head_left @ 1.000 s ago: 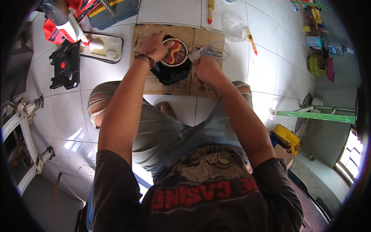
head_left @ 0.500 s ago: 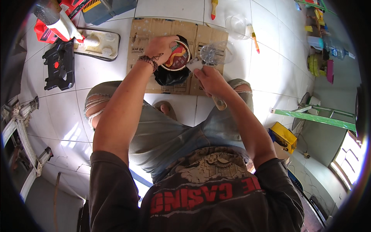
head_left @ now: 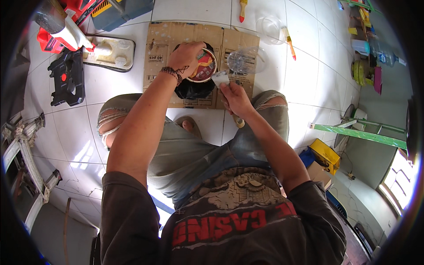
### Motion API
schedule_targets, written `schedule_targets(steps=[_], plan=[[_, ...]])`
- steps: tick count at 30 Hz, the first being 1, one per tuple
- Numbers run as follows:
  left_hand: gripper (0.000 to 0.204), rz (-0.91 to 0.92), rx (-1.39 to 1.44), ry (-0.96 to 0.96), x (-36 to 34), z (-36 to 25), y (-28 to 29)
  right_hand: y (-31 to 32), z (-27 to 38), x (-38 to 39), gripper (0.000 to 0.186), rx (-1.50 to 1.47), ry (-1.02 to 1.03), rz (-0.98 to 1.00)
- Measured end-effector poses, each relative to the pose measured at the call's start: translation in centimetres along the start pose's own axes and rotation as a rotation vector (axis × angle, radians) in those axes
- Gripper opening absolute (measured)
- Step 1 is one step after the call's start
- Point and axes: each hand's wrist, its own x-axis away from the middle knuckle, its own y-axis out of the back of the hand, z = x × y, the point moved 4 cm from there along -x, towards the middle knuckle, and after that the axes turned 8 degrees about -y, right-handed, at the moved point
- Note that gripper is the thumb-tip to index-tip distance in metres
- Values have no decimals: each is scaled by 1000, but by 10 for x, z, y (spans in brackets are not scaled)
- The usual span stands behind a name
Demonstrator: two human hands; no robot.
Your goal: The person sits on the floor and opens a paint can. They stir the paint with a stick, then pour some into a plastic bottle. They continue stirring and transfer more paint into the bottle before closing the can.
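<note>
A round paint can [head_left: 206, 70] with a red and yellow printed lid stands tilted on black plastic [head_left: 194, 91], over a flattened cardboard sheet [head_left: 157, 92]. My left hand [head_left: 186, 56] lies across the can's left side, fingers curled over its far edge; the fingertips are partly hidden. In my right hand [head_left: 236, 96] is a putty knife [head_left: 221, 78], its wide metal blade against or very close to the can's right rim. The handle end pokes out below my palm. Just beyond the blade a clear plastic tub [head_left: 240, 61] rests on the cardboard.
Another clear plastic container [head_left: 269, 30] stands on the tiles, with paintbrushes [head_left: 290, 44] [head_left: 242, 11] about it. To the left are a stained tray [head_left: 126, 52], a black plastic case piece [head_left: 66, 79] and red and white bottles [head_left: 66, 33]. A green ladder [head_left: 357, 134] lies at right.
My right hand has shifted a little left and turned, so the putty knife's handle points more toward me. My left hand has slid slightly right over the can.
</note>
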Motion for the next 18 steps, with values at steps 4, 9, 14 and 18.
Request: schedule_targets(steps=[4, 9, 14, 18], plan=[[28, -36, -19, -36, -1, -10, 1, -2, -14, -9, 38, -154, 42, 30], [29, -16, -7, -58, 0, 4, -2, -12, 2, 8, 37, -64, 15, -30], [35, 93, -76, -17, -10, -16, 11, 2, 57, 26, 40, 282, -19, -245], [34, 106, -104, -44, -12, -16, 9, 6, 59, 21, 40, 359, -58, -235]])
